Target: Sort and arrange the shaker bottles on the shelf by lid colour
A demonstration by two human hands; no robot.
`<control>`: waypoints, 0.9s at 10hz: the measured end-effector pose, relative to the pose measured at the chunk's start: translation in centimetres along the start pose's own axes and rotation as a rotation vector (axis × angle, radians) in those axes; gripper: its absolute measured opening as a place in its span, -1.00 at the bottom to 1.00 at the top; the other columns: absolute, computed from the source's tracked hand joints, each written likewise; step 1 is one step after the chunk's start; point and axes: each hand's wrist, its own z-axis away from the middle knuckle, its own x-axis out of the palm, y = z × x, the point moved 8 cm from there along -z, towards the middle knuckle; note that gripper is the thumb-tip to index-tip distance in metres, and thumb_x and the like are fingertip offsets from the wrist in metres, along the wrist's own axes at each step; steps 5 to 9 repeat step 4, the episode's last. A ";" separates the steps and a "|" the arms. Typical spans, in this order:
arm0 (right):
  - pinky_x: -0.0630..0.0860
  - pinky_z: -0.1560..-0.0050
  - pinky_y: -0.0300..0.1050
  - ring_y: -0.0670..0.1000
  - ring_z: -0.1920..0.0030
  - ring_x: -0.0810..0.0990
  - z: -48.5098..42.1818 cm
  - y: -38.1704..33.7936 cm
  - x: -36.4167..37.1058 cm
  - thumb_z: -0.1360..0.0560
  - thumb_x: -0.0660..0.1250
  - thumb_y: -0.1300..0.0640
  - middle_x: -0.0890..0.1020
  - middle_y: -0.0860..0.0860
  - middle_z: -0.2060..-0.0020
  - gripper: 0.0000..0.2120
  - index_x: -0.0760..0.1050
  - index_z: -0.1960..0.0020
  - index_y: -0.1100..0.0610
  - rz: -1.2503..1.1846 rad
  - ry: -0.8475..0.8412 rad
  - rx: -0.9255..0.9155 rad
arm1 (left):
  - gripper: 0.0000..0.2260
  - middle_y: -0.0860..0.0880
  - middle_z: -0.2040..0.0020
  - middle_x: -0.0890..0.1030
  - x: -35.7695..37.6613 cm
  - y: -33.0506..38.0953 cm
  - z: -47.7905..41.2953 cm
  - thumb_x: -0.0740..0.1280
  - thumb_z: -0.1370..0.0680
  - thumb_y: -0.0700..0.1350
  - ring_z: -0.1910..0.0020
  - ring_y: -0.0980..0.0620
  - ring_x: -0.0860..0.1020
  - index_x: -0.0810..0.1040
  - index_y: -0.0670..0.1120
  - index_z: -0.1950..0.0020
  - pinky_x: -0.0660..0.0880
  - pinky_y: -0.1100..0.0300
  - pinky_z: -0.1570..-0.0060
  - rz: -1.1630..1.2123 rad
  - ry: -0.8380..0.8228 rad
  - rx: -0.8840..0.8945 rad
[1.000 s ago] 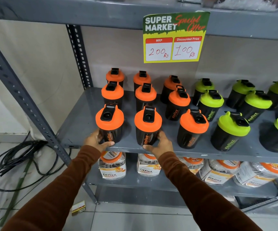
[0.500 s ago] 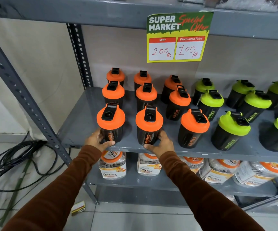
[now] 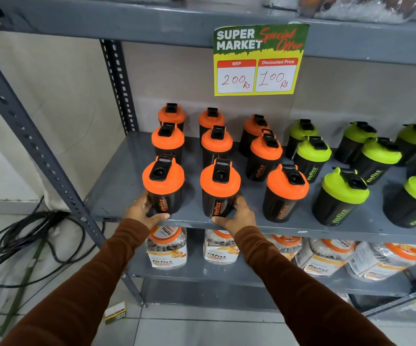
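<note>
Head view: left hand (image 3: 144, 211) wrapped around base of front-left orange bottle (image 3: 163, 186); right hand (image 3: 237, 216) wrapped around base of next orange bottle (image 3: 220, 188). Both bottles upright at front edge of grey shelf (image 3: 117, 193). Orange-lidded group at left, green bottles (image 3: 336, 198) at right.

A price sign (image 3: 259, 59) hangs above; jars (image 3: 167, 248) fill the lower tier; black cables (image 3: 27, 236) cross the floor.

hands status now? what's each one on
Left hand: closed around the front-left orange-lid bottle on the shelf.
Right hand: closed around the orange-lid bottle beside it.
</note>
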 end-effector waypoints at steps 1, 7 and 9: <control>0.42 -0.24 0.02 0.14 -0.18 0.52 -0.1 -0.1 0.0 -0.22 0.56 0.17 0.57 0.12 -0.17 -0.39 0.35 -0.17 0.12 -0.008 0.003 0.000 | -0.39 -0.20 -0.32 0.44 -0.1 -0.2 0.2 0.46 -0.30 -0.34 -0.29 -0.15 0.40 0.32 -0.17 -0.30 0.34 -0.05 -0.27 0.028 0.006 -0.001; 0.27 -0.37 -0.05 0.11 -0.35 0.35 2.6 0.6 -1.5 -0.27 0.54 0.16 0.35 0.16 -0.37 -0.17 0.17 -0.40 0.20 0.034 -0.042 -0.062 | -0.27 -0.19 -0.47 0.17 -0.5 0.1 6.0 0.41 -0.40 0.00 -0.43 -0.16 0.17 0.11 -0.14 -0.43 0.16 -0.03 -0.37 -0.264 0.320 0.153; 0.27 -0.37 -0.05 0.11 -0.35 0.35 2.6 0.6 -1.5 -0.27 0.54 0.16 0.35 0.16 -0.37 -0.17 0.17 -0.40 0.20 0.034 -0.042 -0.062 | -0.27 -0.19 -0.47 0.17 -0.5 0.1 6.0 0.41 -0.40 0.00 -0.43 -0.16 0.17 0.11 -0.14 -0.43 0.16 -0.03 -0.37 -0.264 0.320 0.153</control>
